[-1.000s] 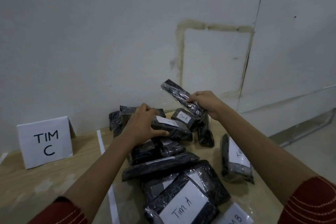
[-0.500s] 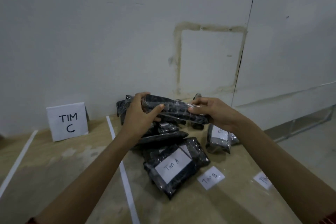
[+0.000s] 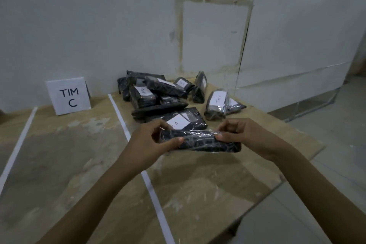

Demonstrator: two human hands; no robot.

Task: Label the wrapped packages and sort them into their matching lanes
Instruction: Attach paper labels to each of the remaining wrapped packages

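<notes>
Lanes are the only bins I've got: two white tape strips (image 3: 120, 117) run along the tan wooden desk (image 3: 79, 154). The lane between the strips carries one white folded card sign reading "TIM C" (image 3: 68, 97), standing at the wall end. The lane right of the right-hand strip carries the heap of black plastic-wrapped packages (image 3: 158, 93). I make it roughly ten, but they overlap too much for an exact count. Several show white paper labels (image 3: 179, 122); one reads "A", the rest are too small for me to read. One more black wrapped package (image 3: 200, 141) is apart from the heap, held level above the desk in that same right lane, just in front of the heap. Both arms reach forward, forearms bare. Left hand (image 3: 147, 140) grips its left end, thumb on the near face, fingers curled over the top. Right hand (image 3: 243, 134) pinches it toward the right end, thumb on the near face, fingers bent over the far edge. The package's right tip sticks out past that hand.
</notes>
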